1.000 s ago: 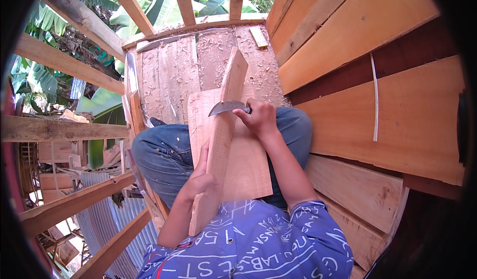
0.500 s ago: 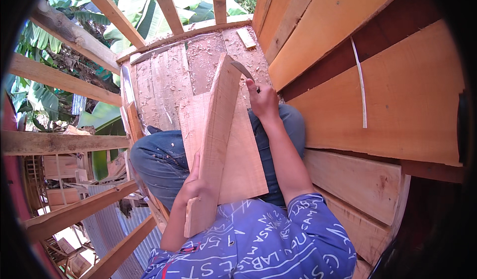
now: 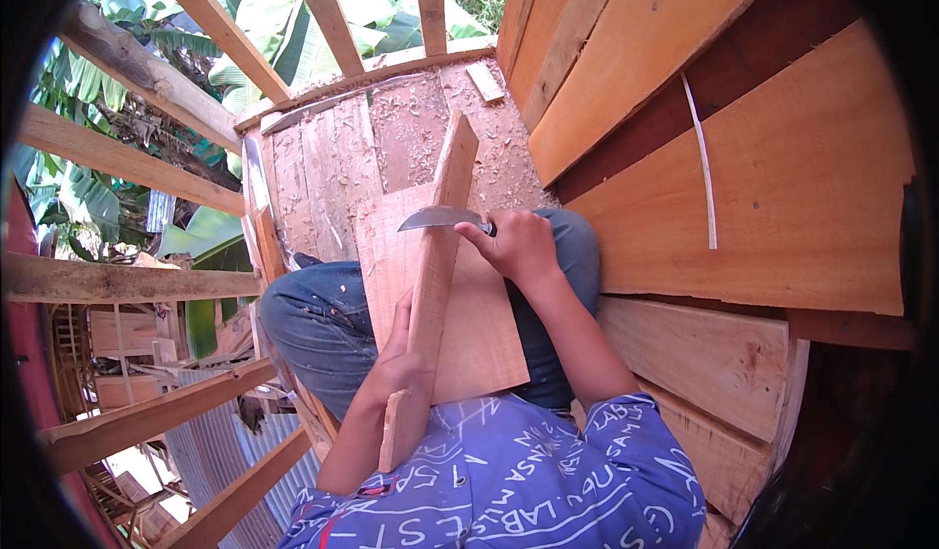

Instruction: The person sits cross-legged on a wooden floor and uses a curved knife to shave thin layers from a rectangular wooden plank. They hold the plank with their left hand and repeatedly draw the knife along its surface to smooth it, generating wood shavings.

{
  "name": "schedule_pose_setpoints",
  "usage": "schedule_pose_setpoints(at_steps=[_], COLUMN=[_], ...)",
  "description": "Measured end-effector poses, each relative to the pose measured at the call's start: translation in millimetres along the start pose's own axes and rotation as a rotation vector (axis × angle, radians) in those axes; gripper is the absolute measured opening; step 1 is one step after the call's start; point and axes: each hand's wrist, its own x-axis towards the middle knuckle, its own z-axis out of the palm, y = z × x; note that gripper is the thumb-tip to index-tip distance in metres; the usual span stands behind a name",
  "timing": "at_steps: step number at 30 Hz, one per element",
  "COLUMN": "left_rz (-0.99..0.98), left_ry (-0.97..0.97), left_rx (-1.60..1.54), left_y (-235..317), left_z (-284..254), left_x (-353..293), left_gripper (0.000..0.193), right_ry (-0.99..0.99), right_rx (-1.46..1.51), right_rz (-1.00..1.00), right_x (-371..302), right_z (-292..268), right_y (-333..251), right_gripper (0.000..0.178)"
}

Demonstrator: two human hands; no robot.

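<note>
From afar, I see the right hand (image 3: 525, 248) closed round the knife (image 3: 432, 218), the left hand (image 3: 396, 371) clasping the plank (image 3: 433, 295); a skidding edge could cut those holding fingers.

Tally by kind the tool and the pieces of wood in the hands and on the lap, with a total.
Knife with a curved grey metal blade: 1
Long narrow pale wooden plank: 1
Wide flat pale wooden panel: 1
Total: 3
</note>
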Motion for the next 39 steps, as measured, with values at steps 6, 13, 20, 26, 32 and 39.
schedule_pose_setpoints(at_steps=[6,13,20,26,32,39], left_rz=[0.06,0.062,0.112,0.152,0.081,0.043], left_ry=[-0.017,-0.062,-0.08,-0.117,-0.097,-0.093], left_rx=[0.05,-0.008,0.046,0.101,0.07,0.041], left_y=[-7,-10,-9,-6,-4,-3], left_z=[2,6,6,7,2,-4], left_x=[6,6,8,9,9,6], left_gripper=[0.112,0.112,0.11,0.106,0.112,0.109], right_ry=[-0.006,0.0,0.049,-0.084,-0.05,-0.006], right_rx=[-0.117,-0.167,-0.067,-0.119,0.22,0.103], right_rz=[0.094,0.011,-0.074,-0.077,0.388,-0.052], right_x=[4,9,-9,-7,40,-2], right_z=[-25,-40,-28,-44,-45,-23], right_y=[-2,2,-4,-11,13,-18], right_gripper=[0.072,0.066,0.063,0.054,0.065,0.052])
